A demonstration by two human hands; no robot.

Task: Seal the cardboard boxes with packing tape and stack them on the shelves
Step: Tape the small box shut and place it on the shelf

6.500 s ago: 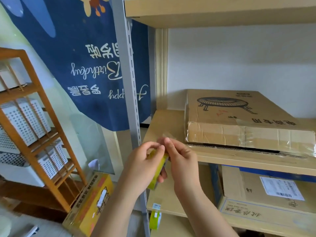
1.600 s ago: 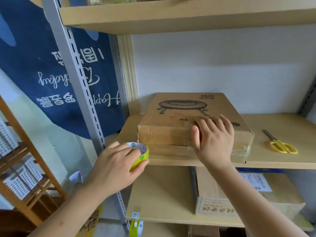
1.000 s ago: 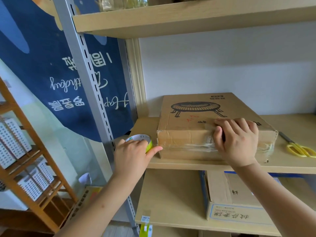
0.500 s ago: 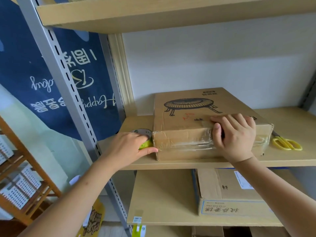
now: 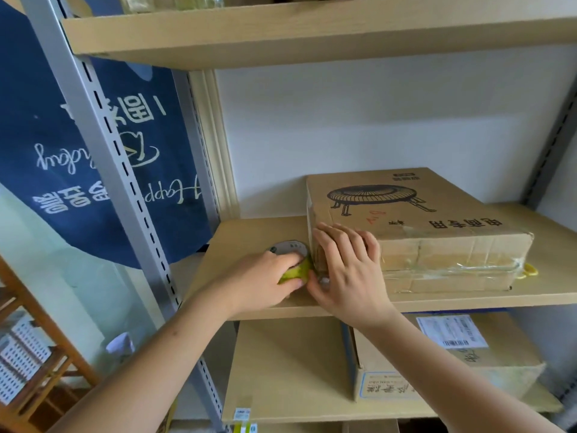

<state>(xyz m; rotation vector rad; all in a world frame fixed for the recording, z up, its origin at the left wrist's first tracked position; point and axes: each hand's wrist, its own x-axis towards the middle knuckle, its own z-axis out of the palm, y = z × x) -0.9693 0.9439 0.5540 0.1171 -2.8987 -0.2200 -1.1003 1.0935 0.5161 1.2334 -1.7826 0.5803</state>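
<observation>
Shelf (image 5: 249, 232) holds box (image 5: 437, 242): stiff, light-looking. Left hand (image 5: 265, 279) grips tape (image 5: 292, 260); right hand (image 5: 346, 267) flat, pressing corner.

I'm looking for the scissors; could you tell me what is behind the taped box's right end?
A yellow handle loop peeks out behind the cardboard box; the rest is covered.

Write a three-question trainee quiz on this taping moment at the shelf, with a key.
1. True or false: the left hand grips the yellow-green roll of packing tape.
2. Which corner of the flat brown cardboard box printed with a round heater does the right hand press? A. near left B. near right C. far right
3. Fill in: the yellow-handled scissors peek out at the box's ___ end.

Key: 1 true; 2 A; 3 right.
</observation>
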